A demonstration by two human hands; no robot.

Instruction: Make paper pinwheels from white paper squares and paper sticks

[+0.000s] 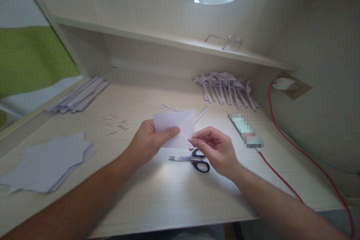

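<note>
My left hand (150,138) holds a small white sheet of paper (171,120) upright above the desk, thumb on its near face and fingers behind. My right hand (215,148) is closed in a pinch at the sheet's lower right corner. A thin pale diagonal line runs from near my left thumb to those fingertips; whether it is a cut or a crease I cannot tell. Just beneath lie scissors (180,158) with black handles, blades pointing left. Behind the sheet, partly hidden, are several thin pointed sticks (168,107) and a narrow white paper roll (201,114).
Left of my arm lies a stack of white sheets (53,161), with small stick pieces (121,124) and rolled paper sticks (81,95) beyond. Paper pinwheels (225,86) rest at the back right. A phone (246,131) has a red cable (281,178). Glasses (232,42) sit on the shelf.
</note>
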